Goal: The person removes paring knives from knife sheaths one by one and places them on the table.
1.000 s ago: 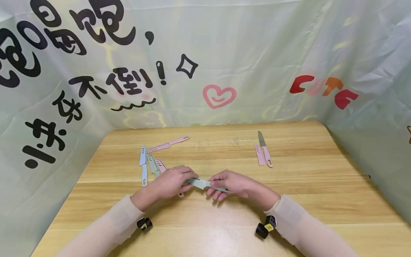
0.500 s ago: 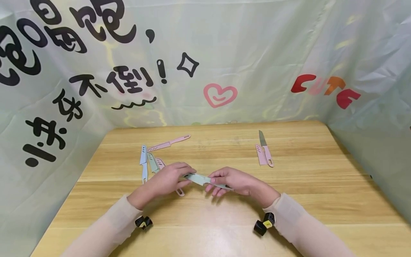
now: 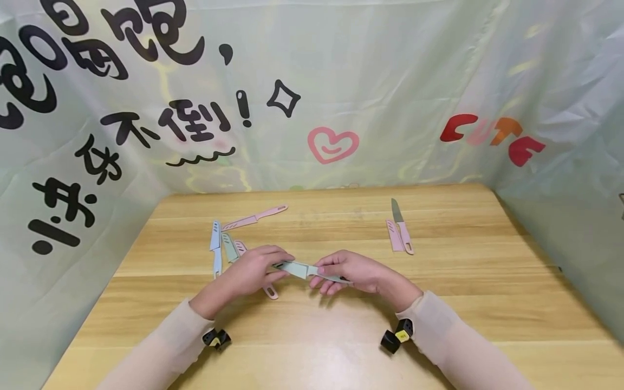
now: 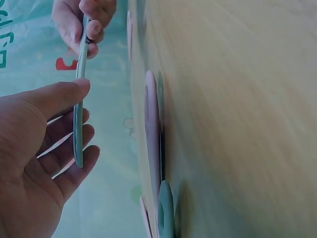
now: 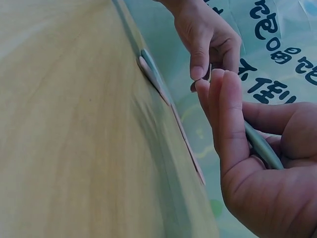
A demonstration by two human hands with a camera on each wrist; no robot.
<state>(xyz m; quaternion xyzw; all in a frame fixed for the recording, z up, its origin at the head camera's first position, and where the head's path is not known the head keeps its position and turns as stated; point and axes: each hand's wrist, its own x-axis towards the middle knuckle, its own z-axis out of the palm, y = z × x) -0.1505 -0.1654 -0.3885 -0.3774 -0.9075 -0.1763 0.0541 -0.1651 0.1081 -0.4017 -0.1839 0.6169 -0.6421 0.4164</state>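
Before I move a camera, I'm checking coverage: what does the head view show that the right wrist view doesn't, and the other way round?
Only the head view: the bare-bladed knife with a pink handle, the pink sheath beside it, and the pink heart on the curtain.

Only the right wrist view: the palm side of the right hand; the head view shows that hand's back.

Both share: the two hands, including the left hand, the green knife held between them, the table and the curtain.
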